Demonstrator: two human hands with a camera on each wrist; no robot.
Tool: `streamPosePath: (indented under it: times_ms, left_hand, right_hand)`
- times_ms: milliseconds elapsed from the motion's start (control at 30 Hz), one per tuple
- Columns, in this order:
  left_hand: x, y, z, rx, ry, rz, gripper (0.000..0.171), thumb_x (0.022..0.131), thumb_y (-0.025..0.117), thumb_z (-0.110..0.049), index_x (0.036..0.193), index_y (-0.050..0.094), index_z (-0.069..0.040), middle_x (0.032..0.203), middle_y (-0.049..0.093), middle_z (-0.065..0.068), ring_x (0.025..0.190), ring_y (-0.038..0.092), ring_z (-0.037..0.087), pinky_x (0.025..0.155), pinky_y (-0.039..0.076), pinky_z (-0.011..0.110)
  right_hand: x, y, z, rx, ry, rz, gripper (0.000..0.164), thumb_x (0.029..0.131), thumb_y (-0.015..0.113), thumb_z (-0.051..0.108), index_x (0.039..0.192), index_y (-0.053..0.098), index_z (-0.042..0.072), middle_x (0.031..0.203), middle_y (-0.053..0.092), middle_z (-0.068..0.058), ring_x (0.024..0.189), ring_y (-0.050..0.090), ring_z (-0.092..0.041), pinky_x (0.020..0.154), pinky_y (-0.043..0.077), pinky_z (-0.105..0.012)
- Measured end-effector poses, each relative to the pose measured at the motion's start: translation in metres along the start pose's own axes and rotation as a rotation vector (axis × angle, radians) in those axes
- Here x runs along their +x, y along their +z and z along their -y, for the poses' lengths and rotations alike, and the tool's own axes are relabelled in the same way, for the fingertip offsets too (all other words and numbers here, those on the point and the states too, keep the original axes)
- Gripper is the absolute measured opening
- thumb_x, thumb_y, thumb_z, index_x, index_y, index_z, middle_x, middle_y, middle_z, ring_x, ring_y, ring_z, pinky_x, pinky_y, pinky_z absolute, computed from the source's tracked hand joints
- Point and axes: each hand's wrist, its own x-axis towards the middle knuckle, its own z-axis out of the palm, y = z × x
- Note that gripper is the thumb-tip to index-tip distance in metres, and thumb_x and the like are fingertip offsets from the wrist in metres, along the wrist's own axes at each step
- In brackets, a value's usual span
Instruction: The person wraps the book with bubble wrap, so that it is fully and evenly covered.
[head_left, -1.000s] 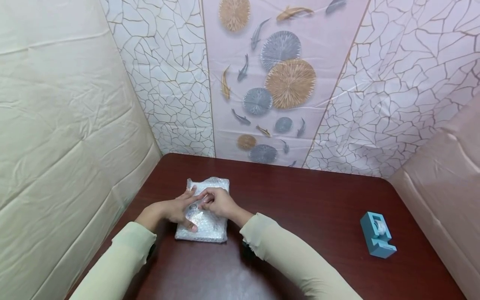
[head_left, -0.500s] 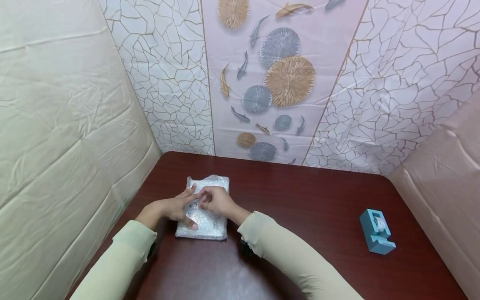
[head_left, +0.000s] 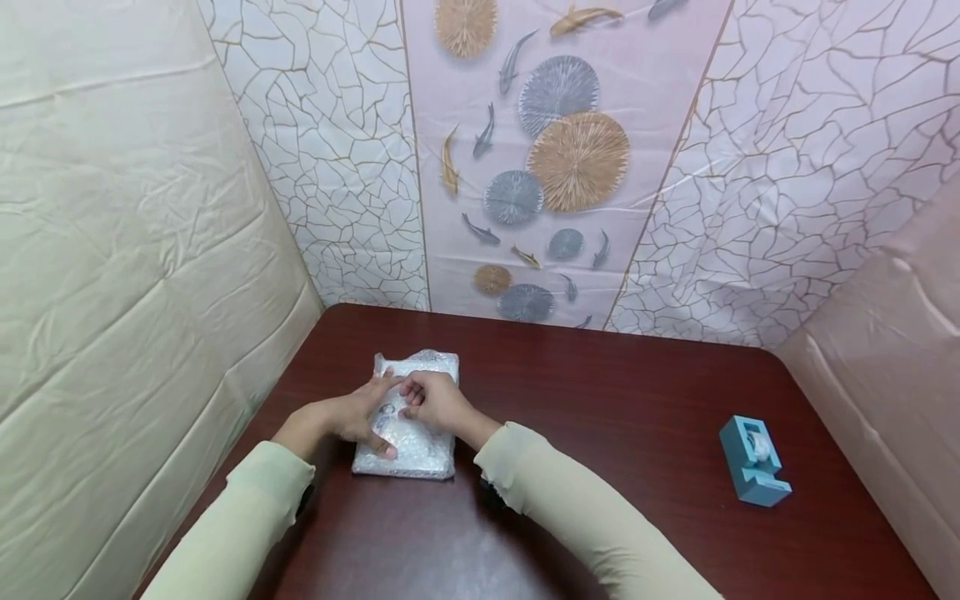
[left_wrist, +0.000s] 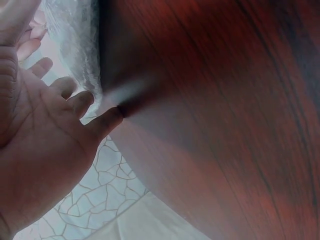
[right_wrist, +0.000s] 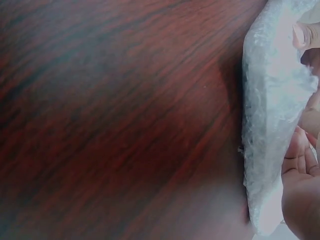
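Note:
A flat rectangular package (head_left: 416, 454) in clear bubble wrap lies on the table, with a small round dark mark showing through near its middle. Across its left side the left hand (head_left: 348, 417) spreads its fingers, the thumb resting on top and the fingertips toward the far end. The right hand (head_left: 438, 404) sits over the package's right half, fingers curled in and thumb apart from them, close beside the left index finger. In the left wrist view the left little finger (left_wrist: 107, 122) reaches past the wrap's edge. The right wrist view shows the wrapped side (right_wrist: 260, 130) and the left thumb (right_wrist: 302, 36) on it.
A blue tape dispenser (head_left: 753, 462) with a clear roll stands at the right of the dark red-brown table (head_left: 585, 400). Pale padded panels (head_left: 150, 250) flank the table, and a patterned cloth (head_left: 352, 167) hangs behind it.
The right hand's fingers have shifted slightly and curled in more over the package, opening a gap from the thumb. The left hand and the package stay nearly still.

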Motion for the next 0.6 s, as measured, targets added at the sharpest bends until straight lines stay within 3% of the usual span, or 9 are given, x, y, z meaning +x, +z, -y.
streamPosePath:
  times_ms: [167, 233, 300, 400, 600]
  left_hand:
    - [0.0005, 0.0026, -0.001, -0.01, 0.018, -0.06, 0.104, 0.076, 0.104, -0.032, 0.146, 0.034, -0.002, 0.177, 0.013, 0.039, 0.166, 0.02, 0.051, 0.135, 0.022, 0.066]
    - [0.0004, 0.0034, -0.0008, -0.007, 0.031, -0.065, 0.094, 0.077, 0.104, -0.032, 0.136, 0.037, -0.003, 0.176, 0.014, 0.04, 0.165, 0.023, 0.052, 0.135, 0.024, 0.066]
    - [-0.0005, 0.004, -0.0009, -0.011, 0.046, -0.063, 0.085, 0.078, 0.103, -0.031, 0.128, 0.04, -0.005, 0.176, 0.011, 0.042, 0.165, 0.021, 0.055, 0.134, 0.024, 0.068]
    - [-0.0017, 0.005, 0.0006, -0.021, 0.06, -0.048, 0.073, 0.081, 0.101, -0.03, 0.119, 0.043, -0.008, 0.178, 0.0, 0.042, 0.166, 0.007, 0.061, 0.131, 0.018, 0.078]
    - [-0.0025, 0.0053, 0.0044, 0.01, 0.071, -0.009, 0.058, 0.086, 0.097, -0.034, 0.12, 0.053, -0.018, 0.181, -0.006, 0.037, 0.166, -0.006, 0.063, 0.125, 0.008, 0.088]
  right_hand:
    - [0.0005, 0.0011, -0.0005, -0.012, 0.004, -0.015, 0.022, 0.09, 0.09, 0.001, 0.104, 0.073, -0.001, 0.089, 0.077, -0.01, 0.075, 0.061, 0.0, 0.072, 0.054, -0.014]
    - [0.0005, 0.0016, -0.0009, -0.019, 0.005, -0.022, 0.021, 0.091, 0.089, 0.001, 0.103, 0.073, -0.001, 0.089, 0.077, -0.011, 0.075, 0.061, -0.002, 0.072, 0.054, -0.015]
    - [0.0005, 0.0018, -0.0015, -0.025, 0.005, -0.027, 0.018, 0.092, 0.087, 0.0, 0.103, 0.073, -0.002, 0.09, 0.078, -0.013, 0.076, 0.062, -0.003, 0.072, 0.054, -0.015]
    - [0.0007, 0.0015, -0.0024, -0.031, -0.001, -0.031, 0.016, 0.092, 0.085, -0.003, 0.103, 0.073, -0.003, 0.092, 0.079, -0.015, 0.077, 0.063, -0.004, 0.073, 0.054, -0.015]
    - [0.0025, 0.0011, -0.0033, -0.094, -0.034, -0.047, 0.012, 0.091, 0.075, -0.008, 0.101, 0.073, -0.001, 0.088, 0.078, -0.012, 0.075, 0.064, -0.004, 0.072, 0.055, -0.015]
